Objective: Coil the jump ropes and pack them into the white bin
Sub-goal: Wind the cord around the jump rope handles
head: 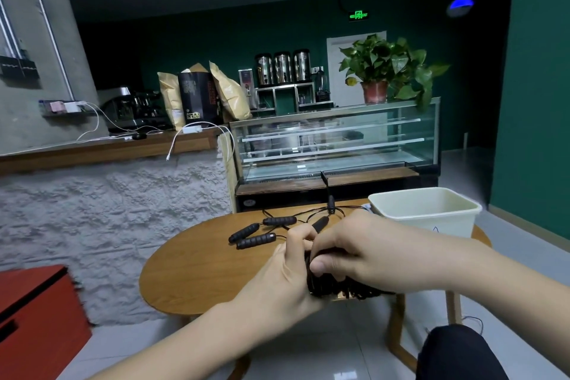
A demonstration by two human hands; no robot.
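Lowest in the frame, at the bottom right, a dark-clothed knee (456, 352) shows above the pale tiled floor (324, 348). Just above it, in the lower centre, both forearms reach in and meet over the near edge of the wooden counter (191, 271). The left hand (287, 274) has its grip clenched round a coiled bundle of black jump rope (336, 287), fingers curled up against the coil's left side. The right hand (354, 250) comes across from the right and grasps the same bundle from above, thumb pressed on its front and fingers wrapped over the top; the coil's loops hang out below both hands at the counter's edge. Beyond the hands, in the middle of the frame, several black jump rope handles (256, 233) lie loose on the counter with thin black cords (308, 213) running between them toward the far edge. To the right of centre, the white bin (425, 213) stands upright on the counter's far right part, near the cords; how much it holds cannot be told from this angle. At the lower left is a red cabinet (34, 318). Farther back, centre right, stands a glass display case (336, 145) with a potted plant (388, 71) on top, and at the upper left a wooden bar shelf (108, 148) carries bags and a coffee machine.
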